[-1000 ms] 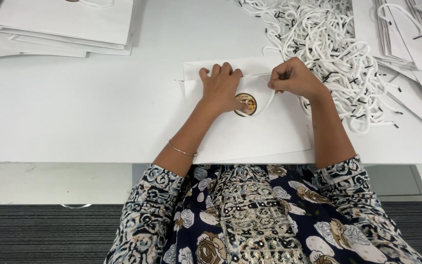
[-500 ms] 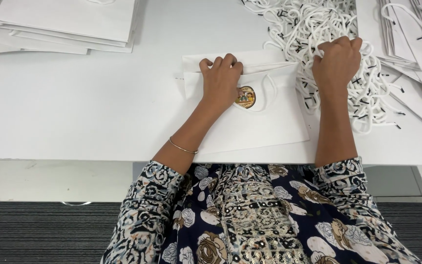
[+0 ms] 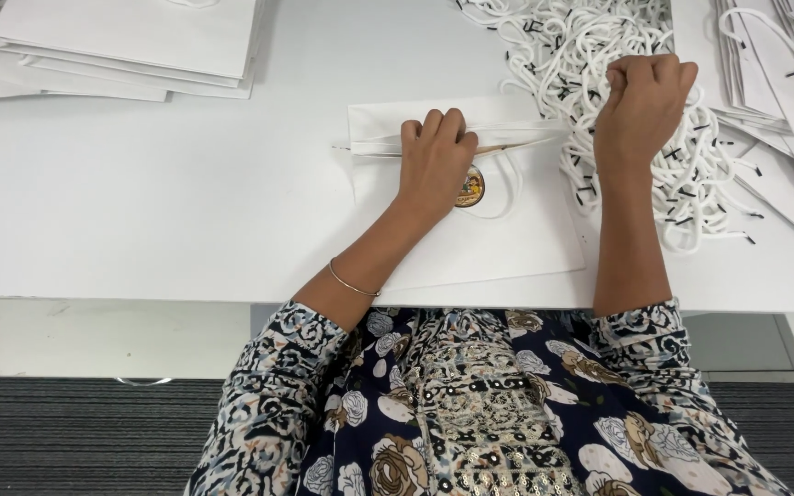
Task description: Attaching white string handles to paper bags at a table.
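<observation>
A flat white paper bag [image 3: 498, 234] with a round gold emblem [image 3: 470, 188] lies on the white table [image 3: 186, 202] in front of me. My left hand [image 3: 436, 156] presses flat on the bag's upper part, fingers over the folded top edge. My right hand [image 3: 643, 101] is closed in a fist on the pile of white cords with black tips [image 3: 599, 83], just right of the bag; it seems to pinch a cord, but the fingers hide it. One white cord loops across the bag near the emblem.
A stack of flat white paper bags [image 3: 121, 41] lies at the back left. More flat bags with cord handles [image 3: 774, 64] are piled at the right. The table's front edge runs just above my lap; grey carpet lies below.
My right hand has left the bag's top right corner and moved right and away into the cord pile, closing there. My left hand stays pressed on the bag.
</observation>
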